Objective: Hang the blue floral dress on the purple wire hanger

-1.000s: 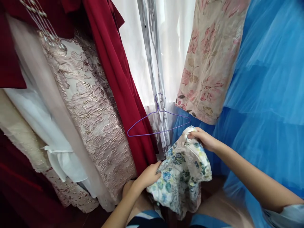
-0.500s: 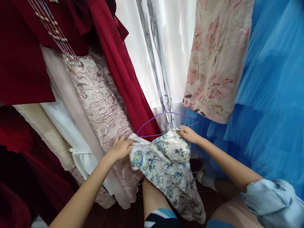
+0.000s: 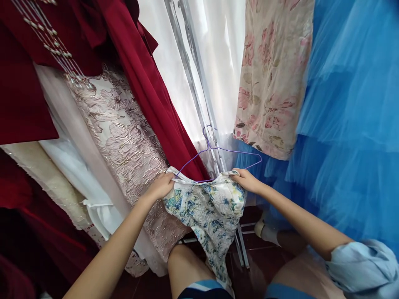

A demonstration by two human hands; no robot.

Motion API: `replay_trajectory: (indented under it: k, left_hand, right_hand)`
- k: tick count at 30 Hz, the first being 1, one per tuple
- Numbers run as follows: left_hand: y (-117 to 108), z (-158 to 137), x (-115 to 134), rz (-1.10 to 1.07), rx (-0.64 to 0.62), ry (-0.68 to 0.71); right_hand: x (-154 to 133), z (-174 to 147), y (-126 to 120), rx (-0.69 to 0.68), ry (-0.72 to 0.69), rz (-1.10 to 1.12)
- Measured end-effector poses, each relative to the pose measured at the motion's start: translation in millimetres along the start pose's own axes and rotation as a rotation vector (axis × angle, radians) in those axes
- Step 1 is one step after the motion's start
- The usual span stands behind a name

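A white dress with blue and yellow flowers [image 3: 208, 211] hangs between my hands, its lower part dropping past my knee. My left hand [image 3: 162, 185] grips its left shoulder strap, fingers closed on the cloth. With the fingers pinched, my right hand [image 3: 246, 180] holds the right strap. A thin purple wire hanger [image 3: 209, 146] is partly inside the neckline. Its left end goes behind the left strap, while its right end sticks out beyond my right hand. The hanger's hook stands in front of the metal rack post.
Metal rack posts [image 3: 195, 83] rise in front of a white curtain [image 3: 218, 50]. Dark red garments [image 3: 146, 91] and a pink brocade dress [image 3: 131, 153] hang at left. A floral beige dress [image 3: 271, 83] and blue tulle [image 3: 352, 124] hang at right.
My left hand has closed on the left strap and lifted it, so the neckline is spread wider over the hanger. The dress's lower part has swung left.
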State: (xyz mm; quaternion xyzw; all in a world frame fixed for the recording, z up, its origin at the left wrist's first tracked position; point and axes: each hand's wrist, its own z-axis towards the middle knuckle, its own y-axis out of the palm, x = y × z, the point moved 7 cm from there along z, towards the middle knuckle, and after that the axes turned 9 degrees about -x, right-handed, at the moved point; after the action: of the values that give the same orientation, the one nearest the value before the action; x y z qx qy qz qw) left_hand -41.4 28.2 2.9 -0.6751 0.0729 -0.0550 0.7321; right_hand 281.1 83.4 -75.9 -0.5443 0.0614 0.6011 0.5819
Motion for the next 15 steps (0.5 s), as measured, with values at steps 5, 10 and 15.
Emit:
replay_trajectory:
  k: [5, 10, 15]
  left_hand:
    - [-21, -7, 43, -0.012, 0.065, 0.125]
    - [-52, -1, 83, -0.158, 0.248, 0.228]
    - [-51, 22, 74, -0.393, 0.418, 0.188]
  right_hand:
    - [-8, -5, 0, -0.012, 0.026, -0.097]
    - [-26, -5, 16, -0.058, 0.009, -0.136]
    - [-33, -16, 4, 0.057, -0.146, -0.072]
